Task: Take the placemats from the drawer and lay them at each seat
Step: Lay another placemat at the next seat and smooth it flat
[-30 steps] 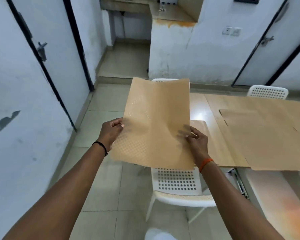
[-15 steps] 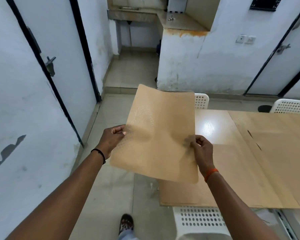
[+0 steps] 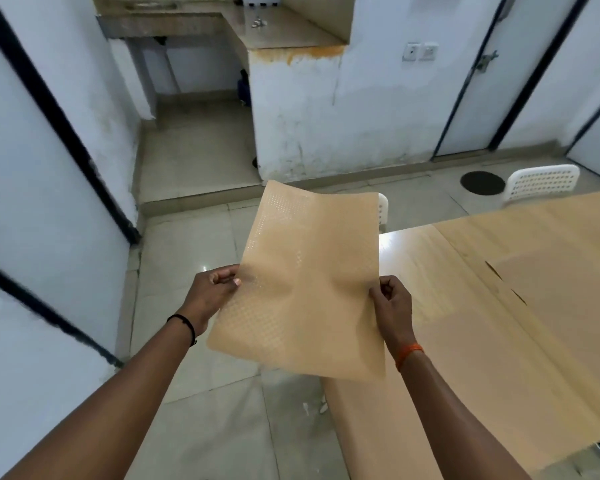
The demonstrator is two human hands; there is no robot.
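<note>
A tan, dotted placemat [image 3: 309, 278] hangs in the air in front of me, tilted and slightly curled. My left hand [image 3: 212, 292] pinches its left edge and my right hand [image 3: 392, 303] pinches its right edge. The mat hovers over the near left corner of the light wooden table [image 3: 413, 271]. More tan placemats [image 3: 551, 289] lie flat on the table to the right, overlapping one another.
A white perforated chair [image 3: 542, 180] stands at the table's far side; another chair [image 3: 382, 211] peeks out behind the held mat. A dark round floor mat [image 3: 482, 182] lies beyond. Doors line the left wall; tiled floor opens ahead toward a counter alcove.
I have walked forward along the table's left end; the near white chair has dropped out of view. Both hands still hold the placemat, now nearer the table's corner.
</note>
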